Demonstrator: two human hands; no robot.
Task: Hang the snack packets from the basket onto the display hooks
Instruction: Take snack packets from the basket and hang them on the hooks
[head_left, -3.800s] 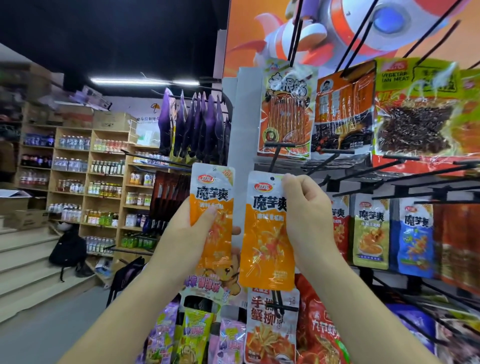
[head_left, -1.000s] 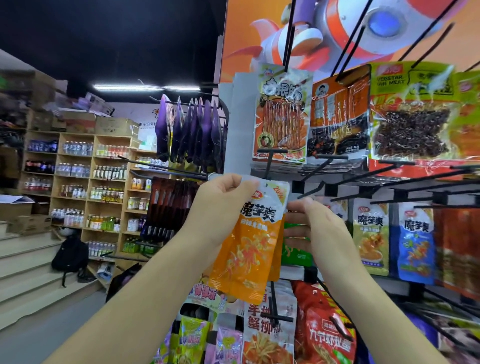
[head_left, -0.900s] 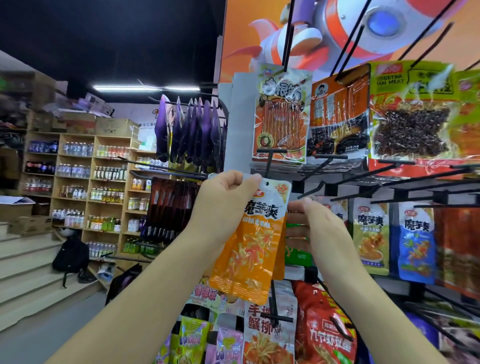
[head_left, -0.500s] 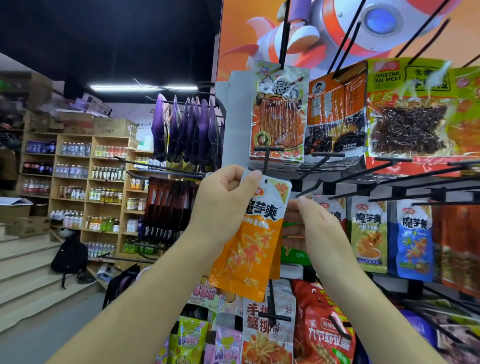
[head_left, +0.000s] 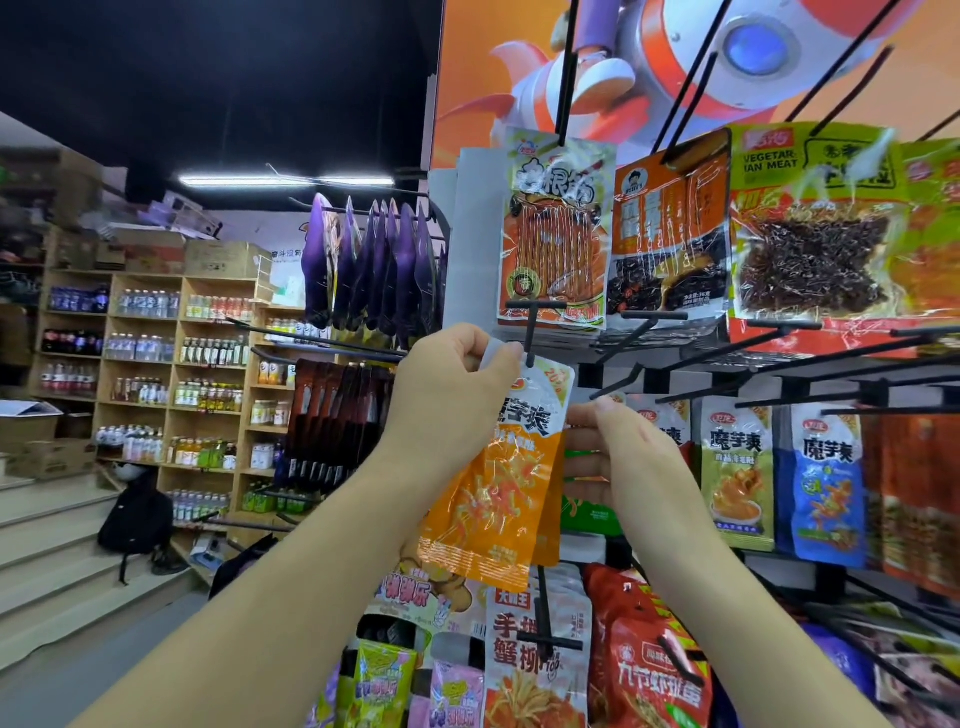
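My left hand (head_left: 452, 400) pinches the top edge of an orange snack packet (head_left: 498, 483) and holds it tilted, its top right at the tip of a black display hook (head_left: 529, 338). A second orange packet (head_left: 555, 499) hangs straight just behind it, only its right edge showing. My right hand (head_left: 634, 457) is beside that edge with thumb and fingers drawn together. Its fingertips reach behind the front packet, so its grip is hidden. No basket is in view.
Filled hooks surround the spot: large packets (head_left: 556, 234) above, green (head_left: 735, 467) and blue (head_left: 826, 478) packets to the right, red bags (head_left: 649, 660) below. Bare black hooks (head_left: 779, 358) jut out on the right. Drink shelves (head_left: 145, 374) and steps (head_left: 47, 566) lie left.
Earlier each hand held one orange packet side by side. Over the last second my left hand has raised its packet slightly, bringing its top up to the hook tip. My right hand has stayed put.
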